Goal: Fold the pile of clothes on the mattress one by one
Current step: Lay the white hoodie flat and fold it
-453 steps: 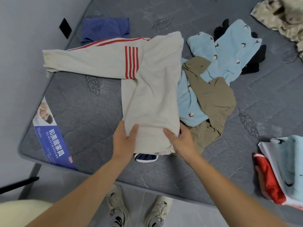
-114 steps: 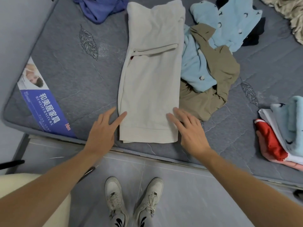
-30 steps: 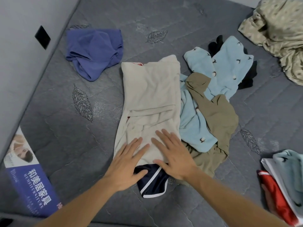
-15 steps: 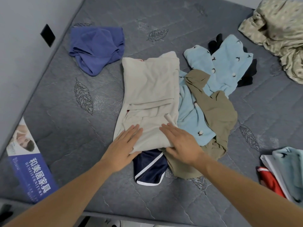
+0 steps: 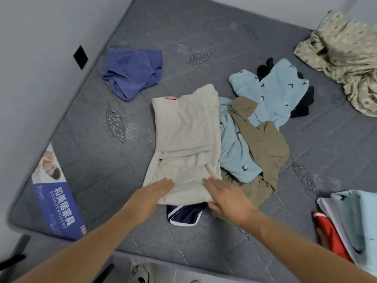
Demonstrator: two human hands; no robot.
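Observation:
A cream garment, folded into a long narrow shape, lies in the middle of the grey mattress. My left hand rests flat on its near left corner, fingers straight. My right hand lies flat on its near right corner, thumb tucked under the edge. Navy shorts with white trim stick out from under the near edge. To the right lies the unfolded pile: a light blue patterned piece, an olive garment and something black.
A crumpled blue-purple garment lies at the far left by the wall. A beige patterned cloth is heaped at the far right. A stack of folded clothes sits at the right edge. A blue label marks the mattress corner.
Both hands have slid toward me along the cream garment, down to its near edge, and the camera view has shifted a little. The pile to the right has not moved.

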